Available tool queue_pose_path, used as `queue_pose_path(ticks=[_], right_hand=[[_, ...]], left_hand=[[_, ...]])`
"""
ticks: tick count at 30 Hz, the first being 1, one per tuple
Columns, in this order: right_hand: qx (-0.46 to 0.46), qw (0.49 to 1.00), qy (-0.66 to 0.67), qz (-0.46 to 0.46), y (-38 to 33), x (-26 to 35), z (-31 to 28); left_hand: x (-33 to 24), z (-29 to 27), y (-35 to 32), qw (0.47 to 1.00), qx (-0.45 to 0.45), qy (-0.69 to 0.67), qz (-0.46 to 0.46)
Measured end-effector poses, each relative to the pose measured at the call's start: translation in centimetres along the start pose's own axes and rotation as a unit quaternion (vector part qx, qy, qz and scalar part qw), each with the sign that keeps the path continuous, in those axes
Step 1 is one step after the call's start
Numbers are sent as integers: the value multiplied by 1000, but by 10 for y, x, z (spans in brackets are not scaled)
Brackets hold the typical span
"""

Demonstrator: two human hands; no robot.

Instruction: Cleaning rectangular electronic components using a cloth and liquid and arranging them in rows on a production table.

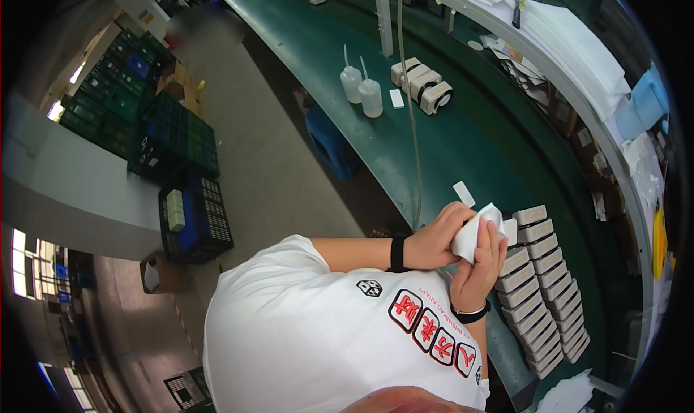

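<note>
Both my hands are closed on a white cloth (470, 241) at the near edge of the green bench. My left hand (432, 238) grips it from the left, while my right hand (478, 274) has its fingers wrapped over its front. Whether anything lies inside the folds is hidden. Just to the right stand two long rows of off-white box-shaped units (531, 308), set close together. A white piece (510, 232) shows between my hands and those rows. Beyond my left hand, a small flat white piece (464, 193) rests on the bench.
Farther along the green bench (303, 44) stand two white squeeze bottles (370, 99), a small white piece (396, 99) and several similar units (423, 84). A hose (409, 66) hangs down over the bench. Below its edge is a blue stool (331, 142). Dark crates (173, 142) stand left.
</note>
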State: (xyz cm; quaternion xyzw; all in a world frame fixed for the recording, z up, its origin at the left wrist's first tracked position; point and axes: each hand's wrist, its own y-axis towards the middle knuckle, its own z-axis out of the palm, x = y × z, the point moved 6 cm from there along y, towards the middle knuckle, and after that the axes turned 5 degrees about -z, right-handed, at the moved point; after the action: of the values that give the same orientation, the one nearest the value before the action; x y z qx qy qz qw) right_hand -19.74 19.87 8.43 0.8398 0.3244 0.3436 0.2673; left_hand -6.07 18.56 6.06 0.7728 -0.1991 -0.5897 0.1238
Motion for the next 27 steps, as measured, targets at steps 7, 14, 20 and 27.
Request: queue_pose_path(ticks=[7, 14, 20, 27], right_hand=[[-39, 996, -4, 83, 2, -17, -10], [-50, 998, 18, 30, 4, -16, -7], [-164, 943, 220, 188, -23, -46, -8], [-246, 843, 393, 273, -44, -63, -7]], left_hand=[[2, 3, -2, 999, 8, 31, 15], [3, 1, 4, 998, 14, 38, 44], [4, 0, 5, 997, 52, 7, 52], [7, 0, 7, 995, 67, -73, -7]])
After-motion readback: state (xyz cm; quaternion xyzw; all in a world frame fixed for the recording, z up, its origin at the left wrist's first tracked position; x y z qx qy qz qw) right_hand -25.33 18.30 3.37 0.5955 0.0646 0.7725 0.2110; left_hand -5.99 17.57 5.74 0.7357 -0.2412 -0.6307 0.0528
